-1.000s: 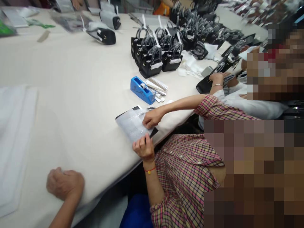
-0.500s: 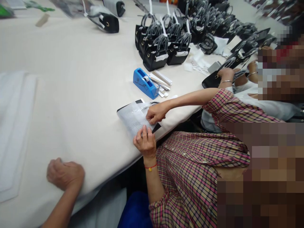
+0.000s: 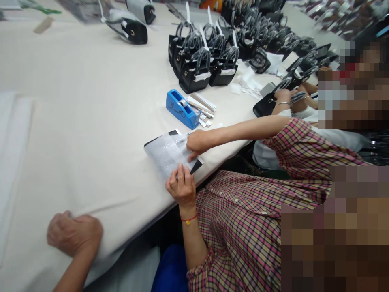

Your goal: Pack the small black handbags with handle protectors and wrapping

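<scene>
My right hand (image 3: 73, 234) lies at the near edge of the table, lower left, closed in a fist. Its fingers pinch the cream table cloth (image 3: 91, 121), and a crease runs from them to the right. My left hand is out of view. Beside me a co-worker in a checked shirt (image 3: 243, 219) presses both hands on a flat black piece wrapped in clear plastic (image 3: 168, 154) at the table's edge.
A blue tape dispenser (image 3: 178, 108) sits beside white strips (image 3: 202, 106). Several small black handbags (image 3: 200, 65) with wrapped handles stand behind it, more at the far right. Another person's hands (image 3: 284, 97) work on a bag. White sheets (image 3: 12, 134) lie at the left.
My right fist has slid slightly left and a crease has formed in the cloth. The co-worker's hands have shifted on the wrapped piece.
</scene>
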